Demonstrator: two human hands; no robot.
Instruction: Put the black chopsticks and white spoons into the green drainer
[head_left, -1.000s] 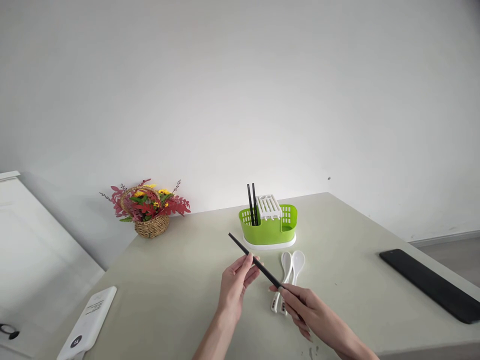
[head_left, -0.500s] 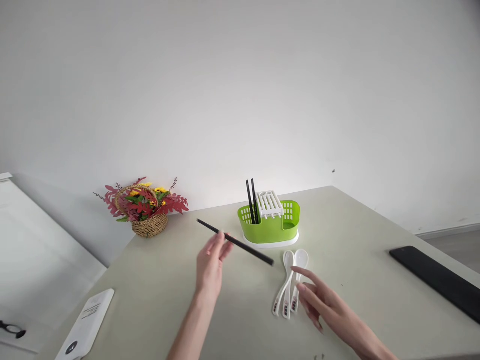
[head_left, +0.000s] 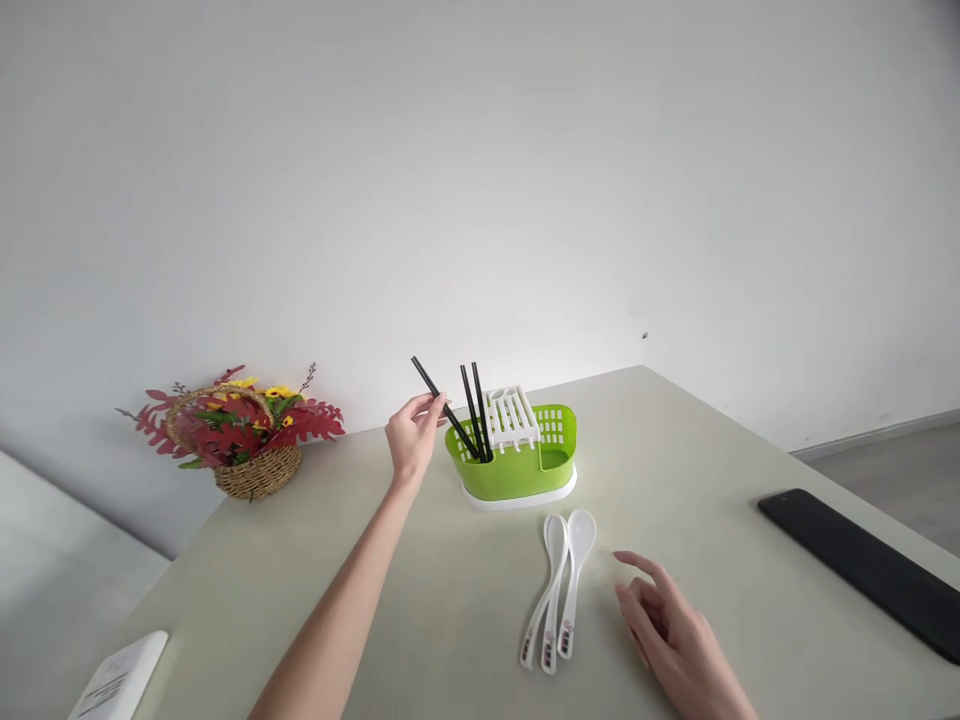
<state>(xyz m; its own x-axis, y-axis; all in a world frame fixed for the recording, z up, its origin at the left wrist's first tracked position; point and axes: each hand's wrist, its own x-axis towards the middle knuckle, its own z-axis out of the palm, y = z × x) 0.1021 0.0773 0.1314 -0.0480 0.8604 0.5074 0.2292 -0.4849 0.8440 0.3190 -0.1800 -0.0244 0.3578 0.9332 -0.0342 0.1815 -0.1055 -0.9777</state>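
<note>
Pinched in my left hand are black chopsticks, tilted, with their lower ends inside the left compartment of a green utensil holder. More black chopsticks stand in that same compartment, just right of the held ones. A white slatted rack sits across the holder's middle. My right hand hovers over the table with its fingers apart, holding nothing. To its left lie three white spoons with printed handle ends, their bowls toward the holder.
A wicker basket of red and yellow flowers stands at the back left by the wall. A long black object lies along the table's right side. At the front left is a white slab-shaped object, partly cut off.
My left hand has carried the chopsticks forward from above the table into the holder's left compartment. The right hand has let go of them and drawn back to the right, away from the spoons.
</note>
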